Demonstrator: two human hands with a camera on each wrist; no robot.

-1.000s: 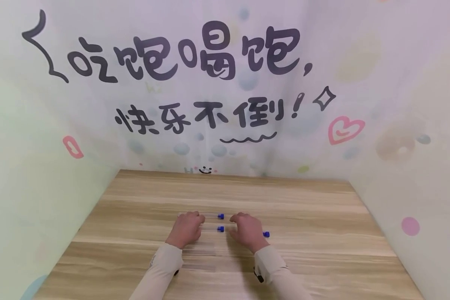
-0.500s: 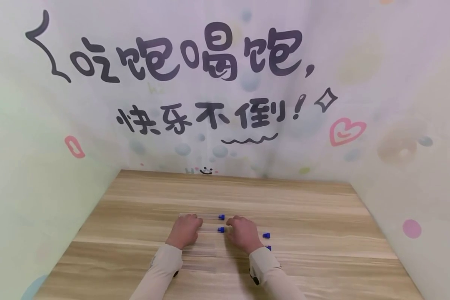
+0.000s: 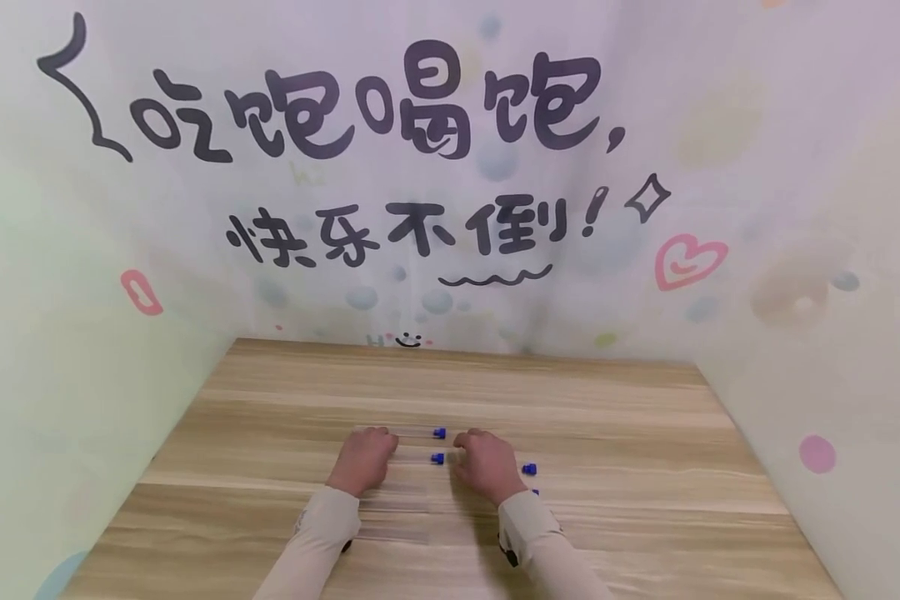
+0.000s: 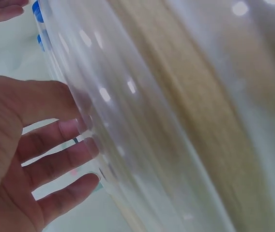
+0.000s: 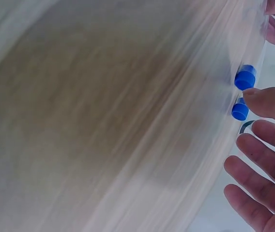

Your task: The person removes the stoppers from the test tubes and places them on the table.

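Observation:
Clear tubes (image 4: 128, 96) with blue caps lie side by side across the table, capped ends to the right. My left hand (image 3: 362, 460) reaches over their left part. In the left wrist view its fingers are spread, with the fingertips (image 4: 86, 147) right at the side of a tube. My right hand (image 3: 487, 464) hovers just right of two blue caps, an upper cap (image 3: 439, 433) and a lower cap (image 3: 438, 458). The right wrist view has its thumb (image 5: 268, 104) overlapping the edge of a cap (image 5: 245, 78), while the other fingers extend loosely and hold nothing.
Beyond my right wrist, another blue cap (image 3: 529, 469) lies on the wooden table (image 3: 607, 417), and a further cap (image 3: 536, 492) is mostly hidden by the sleeve. A printed cloth wall (image 3: 435, 308) rises behind the table's far edge, with pale walls at both sides.
My right hand has shifted a little left toward the two caps, uncovering the caps by its wrist. My left hand has slid slightly left along the tubes.

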